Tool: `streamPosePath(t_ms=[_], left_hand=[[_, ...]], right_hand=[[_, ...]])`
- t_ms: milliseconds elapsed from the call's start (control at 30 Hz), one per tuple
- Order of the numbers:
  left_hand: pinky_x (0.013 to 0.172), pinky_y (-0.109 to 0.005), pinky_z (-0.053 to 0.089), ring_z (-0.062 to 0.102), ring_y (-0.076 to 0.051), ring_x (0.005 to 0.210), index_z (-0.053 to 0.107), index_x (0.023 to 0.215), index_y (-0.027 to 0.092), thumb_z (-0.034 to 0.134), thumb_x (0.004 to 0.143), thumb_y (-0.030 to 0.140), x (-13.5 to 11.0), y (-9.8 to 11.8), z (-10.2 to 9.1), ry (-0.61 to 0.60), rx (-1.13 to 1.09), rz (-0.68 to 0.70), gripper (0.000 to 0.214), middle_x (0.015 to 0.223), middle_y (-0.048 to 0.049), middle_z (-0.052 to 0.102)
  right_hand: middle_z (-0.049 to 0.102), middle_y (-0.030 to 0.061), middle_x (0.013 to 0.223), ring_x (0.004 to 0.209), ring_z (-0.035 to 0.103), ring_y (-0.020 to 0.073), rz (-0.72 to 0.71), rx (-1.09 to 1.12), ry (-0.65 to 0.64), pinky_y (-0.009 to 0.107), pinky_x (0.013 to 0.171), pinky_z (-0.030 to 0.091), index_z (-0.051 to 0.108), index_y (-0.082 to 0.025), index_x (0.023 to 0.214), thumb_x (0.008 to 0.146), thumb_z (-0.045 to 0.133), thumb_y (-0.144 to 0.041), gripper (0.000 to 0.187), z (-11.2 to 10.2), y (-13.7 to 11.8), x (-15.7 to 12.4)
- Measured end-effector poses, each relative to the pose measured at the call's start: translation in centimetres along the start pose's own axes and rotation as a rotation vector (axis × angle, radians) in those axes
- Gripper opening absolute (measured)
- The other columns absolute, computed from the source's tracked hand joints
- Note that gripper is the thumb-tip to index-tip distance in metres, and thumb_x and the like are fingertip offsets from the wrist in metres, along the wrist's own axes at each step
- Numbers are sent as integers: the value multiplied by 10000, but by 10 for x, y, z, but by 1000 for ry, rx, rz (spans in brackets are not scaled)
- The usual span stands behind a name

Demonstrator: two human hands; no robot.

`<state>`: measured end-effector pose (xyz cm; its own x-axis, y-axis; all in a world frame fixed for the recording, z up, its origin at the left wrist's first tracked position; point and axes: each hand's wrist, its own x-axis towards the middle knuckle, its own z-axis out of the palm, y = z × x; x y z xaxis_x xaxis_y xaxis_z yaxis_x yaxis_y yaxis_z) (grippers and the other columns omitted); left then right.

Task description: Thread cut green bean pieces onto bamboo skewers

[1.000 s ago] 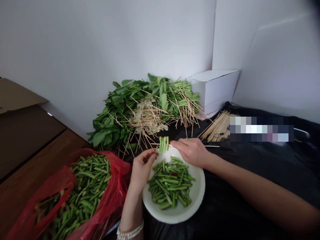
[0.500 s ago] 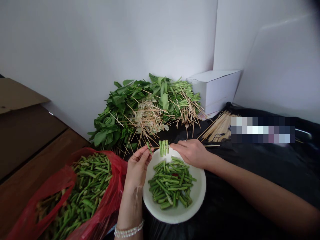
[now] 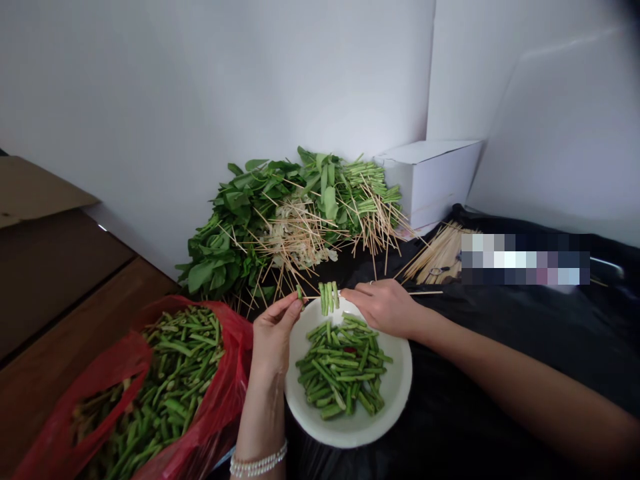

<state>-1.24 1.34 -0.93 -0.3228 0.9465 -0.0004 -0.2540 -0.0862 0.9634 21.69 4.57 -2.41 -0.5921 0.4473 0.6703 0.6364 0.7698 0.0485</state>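
Centre frame, the left hand (image 3: 273, 330) is now pinching a fresh bean piece (image 3: 299, 292), bringing it back toward the bean skewer (image 3: 327, 297) that the right hand (image 3: 383, 307) is gripping.

2 plain white walls (image 3: 150, 100) meeting in a corner, back right. White box (image 3: 430, 177) against them. Black plastic sheet (image 3: 500, 373) over right surface, brown wood top (image 3: 75, 333) left, cardboard flap (image 3: 35, 190) far left. Soft, even light.

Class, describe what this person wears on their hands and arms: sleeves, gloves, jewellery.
No sleeves or gloves show on either arm. The left hand has a double-strand bracelet of white pearl-like beads at its wrist. The right hand seems to wear a thin ring on one finger.
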Motion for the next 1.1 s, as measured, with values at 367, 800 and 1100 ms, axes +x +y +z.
streamPosePath(t_ms=[367, 800, 1100], left_hand=[[650, -216, 524, 687, -125, 679, 742, 875, 155, 896, 542, 263, -1, 4, 3, -27, -6, -31, 382, 776, -49, 758], [645, -180, 512, 640, -89, 624, 760, 737, 122, 897, 543, 240, -3, 9, 3, -122, -37, -112, 264, 696, -54, 738], [637, -194, 521, 630, -91, 598, 754, 715, 120, 909, 509, 241, -4, 11, 6, -108, -18, -130, 285, 677, -52, 735]], right_hand=[[617, 11, 729, 601, 499, 118, -5, 63, 1, 268, 548, 307, 641, -153, 1095, 924, 415, -161, 284, 0, 1, 0], [627, 17, 750, 616, 521, 119, -19, 77, -8, 256, 572, 347, 633, -145, 1133, 923, 404, -146, 311, 1, 3, -1], [638, 32, 774, 648, 548, 125, -18, 152, -40, 245, 602, 392, 630, -137, 1120, 902, 410, -120, 310, 0, 4, -1]])
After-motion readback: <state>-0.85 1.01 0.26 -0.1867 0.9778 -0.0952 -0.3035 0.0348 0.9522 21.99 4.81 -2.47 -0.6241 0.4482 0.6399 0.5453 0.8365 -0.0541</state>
